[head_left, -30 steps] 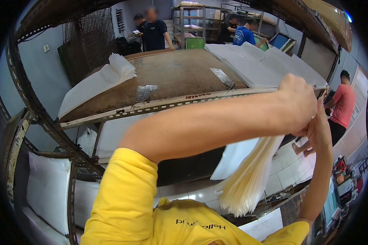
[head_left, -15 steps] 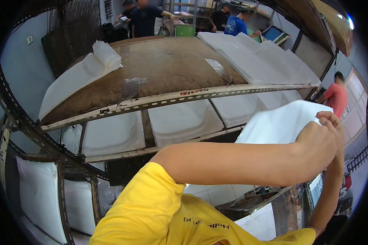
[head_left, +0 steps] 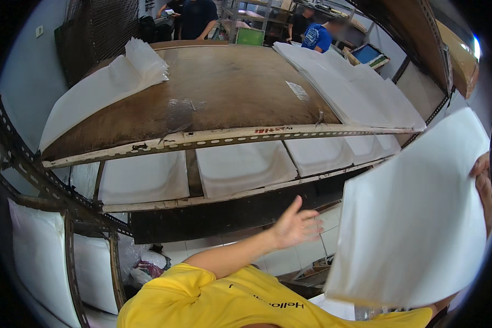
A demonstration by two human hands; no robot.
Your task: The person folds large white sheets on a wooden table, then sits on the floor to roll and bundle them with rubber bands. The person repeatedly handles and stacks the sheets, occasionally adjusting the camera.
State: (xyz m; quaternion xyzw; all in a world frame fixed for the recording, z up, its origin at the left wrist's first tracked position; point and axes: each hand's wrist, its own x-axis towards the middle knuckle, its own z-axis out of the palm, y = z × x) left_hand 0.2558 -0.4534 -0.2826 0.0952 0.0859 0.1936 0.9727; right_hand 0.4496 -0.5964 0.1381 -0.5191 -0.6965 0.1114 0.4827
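Note:
At the far right, my right hand [head_left: 482, 174] grips the edge of a stack of white sheets [head_left: 413, 218], perhaps paper or thin plastic film. The stack hangs upright, slightly bowed, and hides most of my right forearm. My left hand [head_left: 298, 225] is in mid-air to the left of the stack with its fingers spread, holding nothing. It is a little blurred and sits apart from the sheets, in front of the dark lower board [head_left: 218, 218] of the shelf.
Ahead stands a metal-framed shelf with a brown wooden top [head_left: 229, 82]. White sheet piles lie on it at left [head_left: 93, 93] and right [head_left: 355, 90]. Further white piles [head_left: 246, 164] fill the level below. Several people [head_left: 318, 37] stand at the back. A tiled floor [head_left: 197, 249] shows below.
My left hand has left the sheets and swung left, its fingers opening. The stack in my right hand has come down and toward me, and now faces me broadly.

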